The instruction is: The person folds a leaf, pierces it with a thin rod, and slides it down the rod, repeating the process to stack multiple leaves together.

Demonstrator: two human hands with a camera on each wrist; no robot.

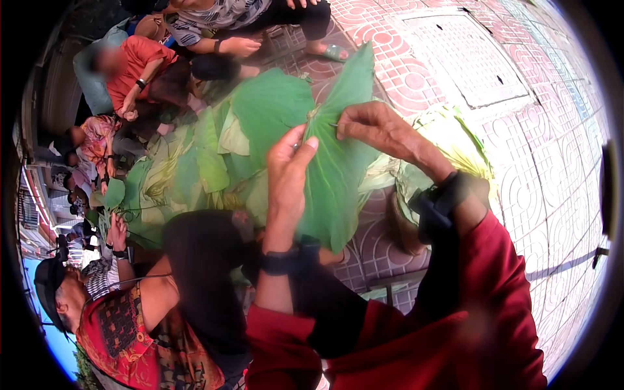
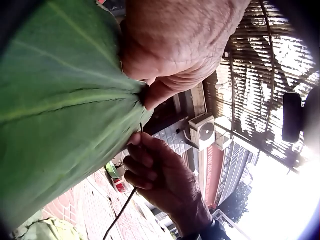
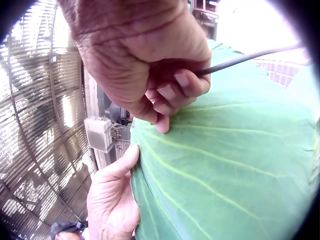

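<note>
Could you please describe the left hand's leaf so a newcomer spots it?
Beside the patterned paving is a leaf heap. By the heap, the red-sleeved left hand pinches a broad green leaf. Unlike the heaped leaves, it is held up, close to the right hand.

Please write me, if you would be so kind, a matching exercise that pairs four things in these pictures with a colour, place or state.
Things:
1. Held leaf
2. Thin strand
3. Wearer's sleeves
4. Boxy fan unit

Descriptions:
A. Red
B. Running through the curled fingers of the right grip
C. Pale, with a round grille
D. Green, pinched by the left grip

Pairs: 1-D, 2-B, 3-A, 4-C
</note>
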